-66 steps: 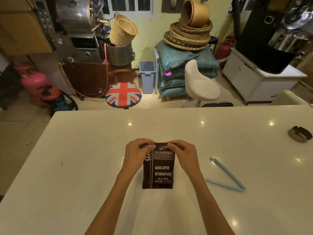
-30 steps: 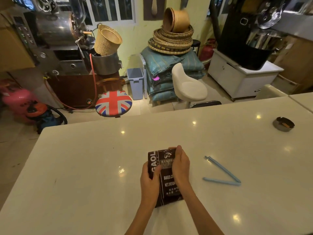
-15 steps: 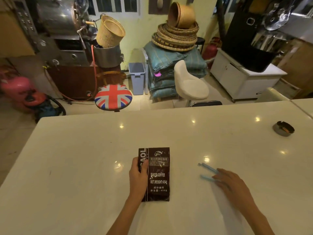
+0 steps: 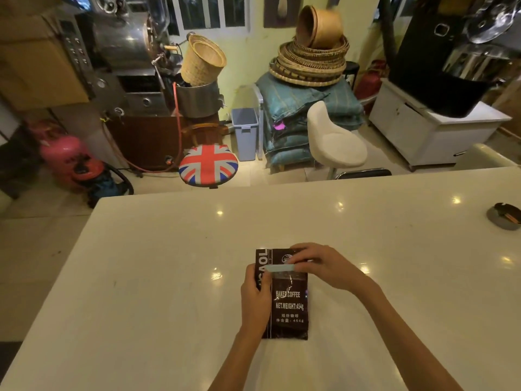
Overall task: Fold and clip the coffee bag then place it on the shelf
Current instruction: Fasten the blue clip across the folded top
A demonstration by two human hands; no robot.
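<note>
White table [image 4: 158, 277] — coffee bag [image 4: 287, 306] lies flat near its front edge. Left hand [image 4: 255, 300] grips bag's left side; right hand [image 4: 324, 266] pinches blue clip [image 4: 279, 268] across the bag's top.

**Bare arms, bare hands**

Two forearms in view, both bare to frame edge: no sleeves, no gloves. Left hand [image 4: 255, 299] & right hand [image 4: 324, 266]: no rings, watch or bands visible. Slim wrists, short nails as far as can be told; detail too small for more.
</note>
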